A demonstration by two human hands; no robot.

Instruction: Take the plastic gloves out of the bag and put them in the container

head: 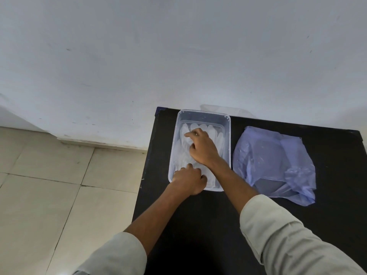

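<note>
- A clear plastic container (199, 116) is seen on the left part of a black table (327, 195), with its long side running from near to far.
- Translucent plastic gloves (213, 133) are laid flat inside the container, their fingertips pointing toward the far wall of it.
- The right hand (202, 148) is reached into the container from the near right; its fingers (191, 134) are curled down onto the gloves at the far half, touching them. Whether a glove is pinched between the fingers cannot be told.
- The left hand (188, 180) is placed at the near left corner of the container, knuckles up and fingers bent loosely; the fingertips are pressed on or into the gloves at the near end, and whether anything is gripped cannot be told.
- Both forearms are bare up to pale rolled sleeves (288, 235) at the near edge of the view.
- A crumpled blue-violet plastic bag (274, 163) is lying flat on the table just to the right of the container, beside it and apart from both hands; no gloves can be made out in it.
- A pale wall (178, 56) is seen beyond the table, and a tiled floor (49, 185) to the left of it.
</note>
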